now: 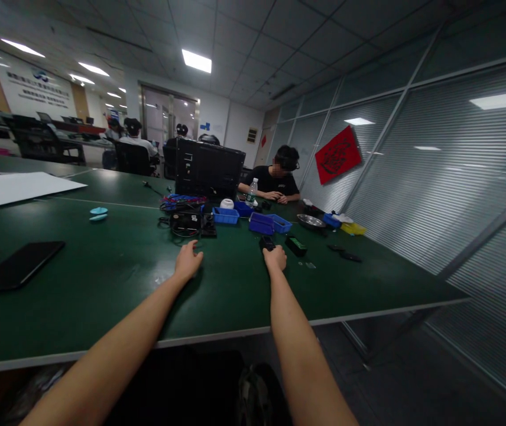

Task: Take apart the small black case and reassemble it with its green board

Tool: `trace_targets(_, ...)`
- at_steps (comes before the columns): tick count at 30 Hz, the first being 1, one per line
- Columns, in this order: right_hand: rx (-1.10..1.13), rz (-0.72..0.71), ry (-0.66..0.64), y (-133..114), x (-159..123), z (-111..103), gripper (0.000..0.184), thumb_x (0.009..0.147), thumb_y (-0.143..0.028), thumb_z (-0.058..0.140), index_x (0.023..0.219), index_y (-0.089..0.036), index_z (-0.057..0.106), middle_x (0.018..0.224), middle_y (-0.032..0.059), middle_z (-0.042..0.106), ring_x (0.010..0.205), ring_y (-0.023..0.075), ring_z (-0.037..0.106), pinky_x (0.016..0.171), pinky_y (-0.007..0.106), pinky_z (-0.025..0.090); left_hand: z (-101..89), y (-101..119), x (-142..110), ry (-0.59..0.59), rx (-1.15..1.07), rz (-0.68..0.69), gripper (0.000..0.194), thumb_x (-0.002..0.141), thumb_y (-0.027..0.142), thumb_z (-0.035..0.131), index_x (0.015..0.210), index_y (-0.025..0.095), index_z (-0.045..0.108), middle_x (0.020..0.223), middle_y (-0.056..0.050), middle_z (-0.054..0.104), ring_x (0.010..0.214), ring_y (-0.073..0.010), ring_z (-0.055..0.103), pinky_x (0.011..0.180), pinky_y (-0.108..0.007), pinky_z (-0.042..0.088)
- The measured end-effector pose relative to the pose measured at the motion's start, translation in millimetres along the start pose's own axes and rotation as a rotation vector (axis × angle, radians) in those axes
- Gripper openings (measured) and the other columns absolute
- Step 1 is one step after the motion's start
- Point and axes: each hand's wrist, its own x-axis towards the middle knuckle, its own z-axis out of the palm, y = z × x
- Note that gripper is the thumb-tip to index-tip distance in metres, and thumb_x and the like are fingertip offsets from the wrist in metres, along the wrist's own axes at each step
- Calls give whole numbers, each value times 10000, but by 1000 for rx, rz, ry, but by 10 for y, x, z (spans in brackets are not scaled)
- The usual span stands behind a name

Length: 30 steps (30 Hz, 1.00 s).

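Note:
My left hand rests low over the green tabletop, fingers spread and holding nothing. Just beyond its fingertips sit a black power adapter with coiled cable and a small black device. My right hand has its fingers closed around a small black box, which lies on the table or just above it; my fingers hide its near end. Right beside it is a black box with green on top. Small clear pieces lie to the right of that hand.
Behind stand blue bins, a water bottle and a black monitor. A metal dish and a yellow tray lie far right. At left are a black tablet-like slab and white sheets. A person sits opposite.

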Motion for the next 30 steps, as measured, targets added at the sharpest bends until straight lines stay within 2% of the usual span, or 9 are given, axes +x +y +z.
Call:
trace_targets(3,26,-1,54,-1,-19,-12,465,697,-389,558,1075,-125,494,1079,207,531,1014,307,490,774,395,396,6,-4,4,2,-4,5,466,719,241,498,1176,151,473,1042,-93,563,795,-158,578,812,-294,423)
trace_targets(5,51,-32,145,-22,-42,-38,441,715,-389,538,1065,-123,495,1064,205,533,1010,306,484,790,396,382,8,-4,6,0,-8,6,463,721,235,497,1174,146,473,1043,-95,565,784,-154,578,801,-288,427)
trace_targets(8,97,-167,347,-89,-100,-80,447,748,-404,498,1089,-116,472,1075,195,525,1033,303,460,845,395,347,5,1,5,-3,-15,8,456,724,232,497,1170,140,476,1043,-100,563,771,-150,579,787,-283,431)
trace_targets(10,149,-286,400,-153,-158,-79,463,762,-417,480,1111,-114,445,1084,176,527,1037,282,464,861,365,343,4,2,2,0,-17,12,450,724,230,498,1166,144,479,1040,-97,562,765,-148,581,787,-282,431)
trace_targets(13,200,-399,245,-253,-265,-13,464,766,-440,472,1116,-139,421,1034,121,569,949,236,533,799,313,387,6,-1,0,2,-15,17,445,722,229,500,1160,153,481,1034,-90,564,766,-147,582,789,-283,431)
trace_targets(16,161,-422,1,-328,-366,87,462,752,-467,493,1095,-163,437,938,90,613,842,220,584,727,294,413,9,-4,-2,2,-11,15,446,720,229,502,1160,154,481,1035,-88,567,791,-153,583,794,-285,430)
trace_targets(19,108,-435,-126,-357,-422,152,468,745,-494,506,1088,-179,455,940,90,622,856,217,591,721,285,415,4,3,-6,-2,-12,13,443,723,229,499,1159,153,481,1036,-90,569,812,-158,582,805,-289,426)
trace_targets(24,47,-450,-214,-336,-398,178,502,775,-554,435,1120,-190,472,1028,94,599,928,207,566,752,281,407,-16,22,-18,-17,-23,15,438,727,228,493,1156,145,482,1055,-100,564,819,-160,581,811,-298,426)
trace_targets(30,-72,-434,-185,-317,-324,227,505,851,-515,274,1027,-136,560,1047,153,582,1007,247,510,826,328,365,-16,32,-27,-14,-11,17,432,727,233,493,1151,148,491,1046,-96,573,811,-159,577,806,-296,428)
